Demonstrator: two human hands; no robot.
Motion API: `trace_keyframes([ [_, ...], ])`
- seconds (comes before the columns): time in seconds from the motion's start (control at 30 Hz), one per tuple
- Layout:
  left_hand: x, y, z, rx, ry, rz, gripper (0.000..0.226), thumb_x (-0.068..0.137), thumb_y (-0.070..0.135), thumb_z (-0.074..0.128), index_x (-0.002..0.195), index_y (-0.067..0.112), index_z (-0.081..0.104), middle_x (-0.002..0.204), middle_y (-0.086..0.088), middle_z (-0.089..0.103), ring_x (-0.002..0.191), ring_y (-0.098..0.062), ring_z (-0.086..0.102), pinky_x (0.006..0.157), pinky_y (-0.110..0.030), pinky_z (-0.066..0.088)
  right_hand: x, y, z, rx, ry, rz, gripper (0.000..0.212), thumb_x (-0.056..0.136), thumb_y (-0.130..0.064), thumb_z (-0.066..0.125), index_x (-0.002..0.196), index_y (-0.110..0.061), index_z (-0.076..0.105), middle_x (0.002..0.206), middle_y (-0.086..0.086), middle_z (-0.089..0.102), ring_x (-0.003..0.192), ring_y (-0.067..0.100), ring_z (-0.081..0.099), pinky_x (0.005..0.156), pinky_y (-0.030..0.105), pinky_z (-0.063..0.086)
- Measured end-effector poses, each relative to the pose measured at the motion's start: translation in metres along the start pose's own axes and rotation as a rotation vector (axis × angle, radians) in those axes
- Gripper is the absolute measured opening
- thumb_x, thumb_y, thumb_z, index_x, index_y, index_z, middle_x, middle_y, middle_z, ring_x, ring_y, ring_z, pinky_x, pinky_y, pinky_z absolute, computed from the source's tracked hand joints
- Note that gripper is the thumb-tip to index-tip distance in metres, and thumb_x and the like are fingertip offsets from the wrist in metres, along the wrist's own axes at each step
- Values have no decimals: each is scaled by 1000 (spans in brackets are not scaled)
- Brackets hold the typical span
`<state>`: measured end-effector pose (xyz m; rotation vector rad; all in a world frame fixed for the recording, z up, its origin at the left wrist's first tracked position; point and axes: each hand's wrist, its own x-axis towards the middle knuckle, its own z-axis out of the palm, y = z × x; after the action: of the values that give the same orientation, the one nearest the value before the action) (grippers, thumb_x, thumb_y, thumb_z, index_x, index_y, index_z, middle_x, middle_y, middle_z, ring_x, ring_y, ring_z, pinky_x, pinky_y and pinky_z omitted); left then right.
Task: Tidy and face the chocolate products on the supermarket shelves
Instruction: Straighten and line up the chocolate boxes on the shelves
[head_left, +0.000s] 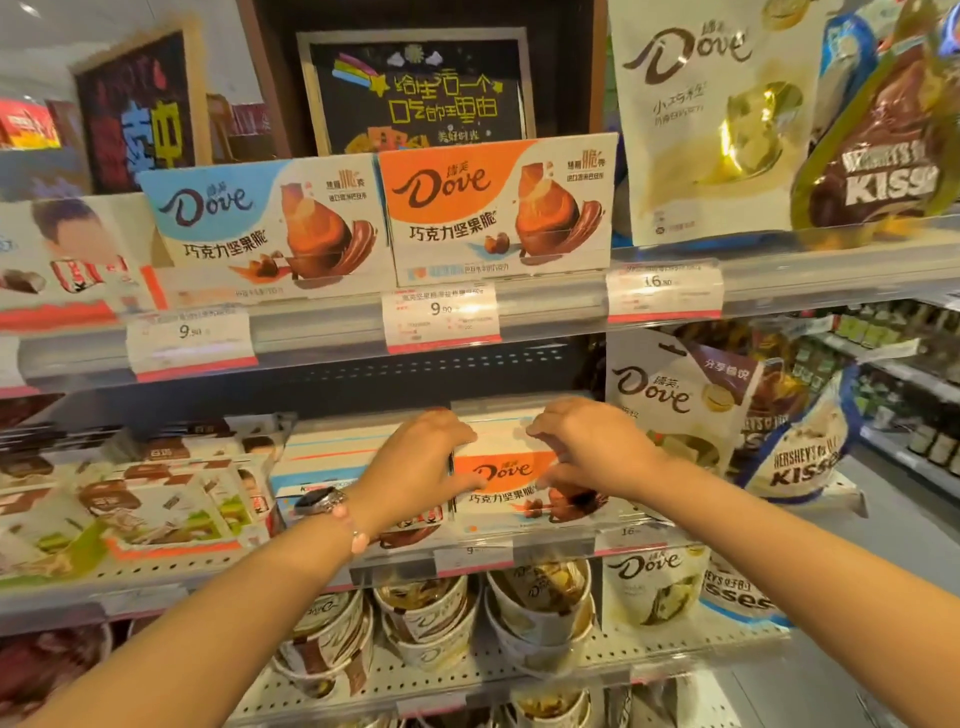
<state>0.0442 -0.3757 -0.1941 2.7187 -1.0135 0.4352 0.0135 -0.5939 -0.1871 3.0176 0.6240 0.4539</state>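
On the middle shelf (550, 545), behind its clear front lip, an orange Dove box (511, 480) is stood at the front of a stack of flat cartons. Its left edge is gripped by the left hand (421, 460), fingers curled over the top corner. Its right edge is pinched by the right hand (587, 449), fingers bent over the face. Judged as light, stiff cardboard with a slick printed surface; corners are probably easily crushed. Best taken by the two short side edges, not the face. Matching orange and blue Dove boxes (384, 218) are faced on the shelf above.
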Motion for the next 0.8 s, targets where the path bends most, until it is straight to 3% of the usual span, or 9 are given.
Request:
trace_keyframes([
  [0.17, -2, 0, -6, -140, -5, -26, 32, 81, 46, 63, 105, 25, 61, 99, 8, 63, 92, -9, 56, 77, -28, 49, -2, 6, -4, 77, 49, -47, 39, 79, -51, 62, 96, -17, 59, 93, -4, 63, 80, 14, 56, 66, 28, 44],
  [0.23, -3, -4, -11, -219, -43, -48, 30, 81, 44, 64, 105, 28, 58, 102, 12, 63, 94, -5, 57, 82, -31, 51, -3, 8, -6, 89, 49, -59, 36, 81, -52, 60, 96, -19, 56, 89, -5, 62, 74, 12, 51, 62, 26, 39],
  [0.3, -8, -11, -19, -280, -95, -79, 43, 75, 44, 70, 111, 29, 53, 113, 16, 61, 104, 0, 55, 91, -27, 48, -3, 11, -8, 91, 39, -67, 34, 81, -53, 59, 91, -21, 52, 85, -5, 62, 72, 14, 53, 61, 26, 40],
  [0.4, -25, -32, -31, -138, -143, -115, 64, 66, 48, 76, 120, 32, 47, 120, 18, 52, 107, 0, 49, 92, -24, 44, -2, 13, -12, 107, 19, -76, 31, 82, -52, 59, 86, -26, 42, 78, -9, 55, 68, 12, 50, 58, 24, 35],
  [0.5, -46, -56, -37, 100, -160, -147, 75, 61, 56, 75, 124, 30, 44, 122, 13, 48, 108, -5, 45, 91, -25, 42, -1, 14, -15, 96, 7, -79, 31, 83, -51, 59, 91, -23, 48, 68, -14, 43, 67, 11, 48, 54, 22, 32],
  [0.8, -66, -81, -43, 207, -122, -148, 73, 63, 50, 77, 124, 23, 46, 122, 7, 47, 109, -9, 42, 89, -26, 40, 7, 17, -19, 128, -62, -96, 36, 85, -47, 58, 106, -20, 48, 71, -16, 44, 73, 11, 52, 62, 23, 38],
])
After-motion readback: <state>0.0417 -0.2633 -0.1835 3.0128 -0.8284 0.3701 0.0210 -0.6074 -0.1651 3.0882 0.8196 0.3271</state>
